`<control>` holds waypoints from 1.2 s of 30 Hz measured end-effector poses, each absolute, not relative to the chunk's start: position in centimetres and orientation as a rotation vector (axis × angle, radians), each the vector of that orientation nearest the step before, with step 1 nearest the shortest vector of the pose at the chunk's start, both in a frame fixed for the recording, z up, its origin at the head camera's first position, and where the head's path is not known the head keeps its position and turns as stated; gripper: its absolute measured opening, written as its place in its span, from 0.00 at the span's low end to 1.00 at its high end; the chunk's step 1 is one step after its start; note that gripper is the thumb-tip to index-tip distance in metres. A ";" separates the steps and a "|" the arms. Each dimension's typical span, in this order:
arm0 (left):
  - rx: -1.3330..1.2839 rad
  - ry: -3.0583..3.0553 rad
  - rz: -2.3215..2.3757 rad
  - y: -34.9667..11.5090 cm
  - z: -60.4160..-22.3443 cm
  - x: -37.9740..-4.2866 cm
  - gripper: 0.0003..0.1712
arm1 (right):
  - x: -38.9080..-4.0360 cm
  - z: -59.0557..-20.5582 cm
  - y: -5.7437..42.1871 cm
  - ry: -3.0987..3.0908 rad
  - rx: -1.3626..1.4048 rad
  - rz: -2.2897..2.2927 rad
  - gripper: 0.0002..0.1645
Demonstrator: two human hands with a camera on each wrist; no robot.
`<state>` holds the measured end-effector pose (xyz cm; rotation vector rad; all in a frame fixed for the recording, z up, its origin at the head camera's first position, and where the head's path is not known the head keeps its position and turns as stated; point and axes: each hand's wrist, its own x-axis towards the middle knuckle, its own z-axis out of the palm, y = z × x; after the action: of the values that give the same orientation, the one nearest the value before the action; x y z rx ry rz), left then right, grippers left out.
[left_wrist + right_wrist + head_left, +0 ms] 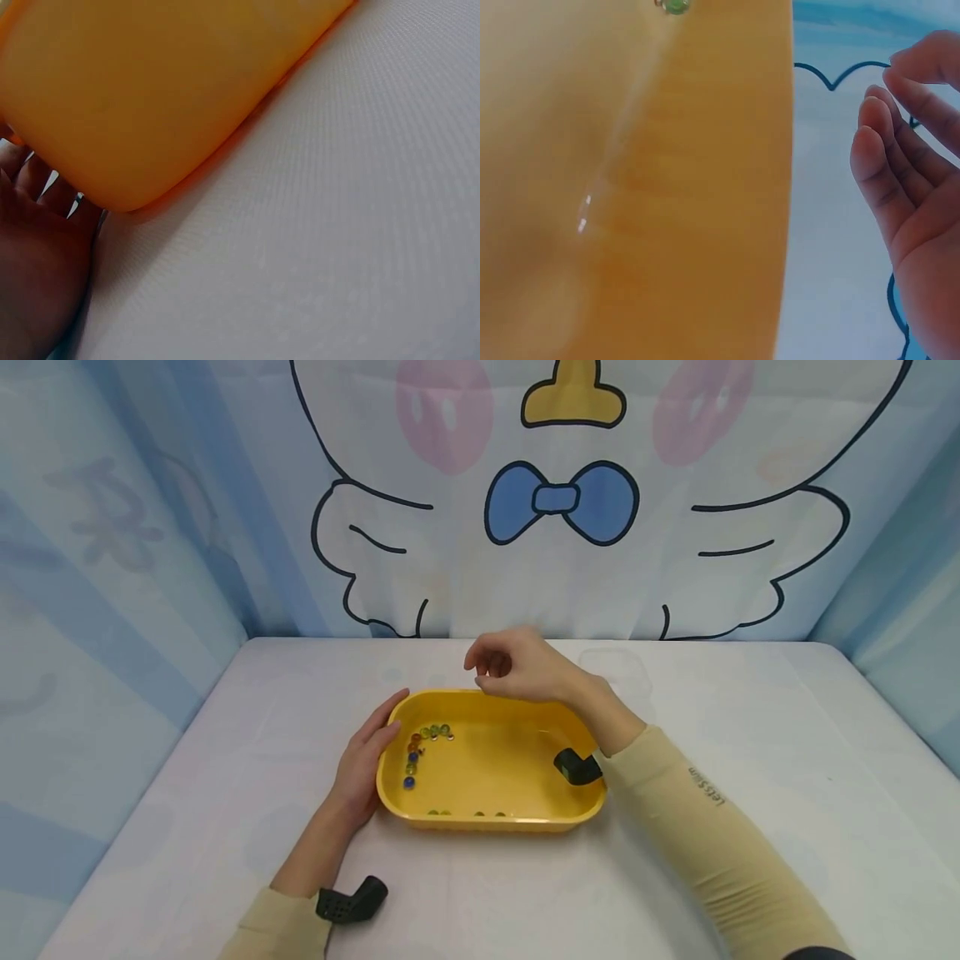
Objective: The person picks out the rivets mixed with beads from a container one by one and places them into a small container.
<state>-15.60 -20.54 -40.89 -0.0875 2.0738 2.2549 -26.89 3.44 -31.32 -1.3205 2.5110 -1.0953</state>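
Observation:
A yellow plastic tray (510, 760) rests on the white table, its long side across my view. Glass marbles (412, 768) in blue, amber and green line its left end, and several greenish ones lie along the near wall. My left hand (362, 768) holds the tray's left end, thumb at the rim and fingers along the outer wall (112, 112). Above the far rim hangs my right hand (528, 667), fingers loosely curled, a gap showing between thumb and forefinger. Nothing shows between its fingertips (868, 154) in the right wrist view.
The white cloth-covered table (187, 760) extends around the tray. Behind it hangs a curtain (562, 585) with a cartoon print, and more curtain flanks both sides. A black wrist camera (577, 767) on the right arm overlaps the tray's right end.

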 end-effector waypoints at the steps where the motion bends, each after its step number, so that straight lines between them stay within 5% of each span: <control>1: -0.088 2.072 2.253 -20.5 -40.9 -15.6 0.29 | -26.8 -31.4 3.3 2.506 -1.320 -1.085 0.10; 36: -0.087 2.062 2.248 -20.6 -40.8 -15.5 0.29 | -25.2 -33.9 -0.8 2.347 -1.489 -0.739 0.12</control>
<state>-15.52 -20.64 -40.84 -0.0873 2.0621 2.2477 -25.23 -0.83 -33.94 -1.4892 2.3466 -0.7388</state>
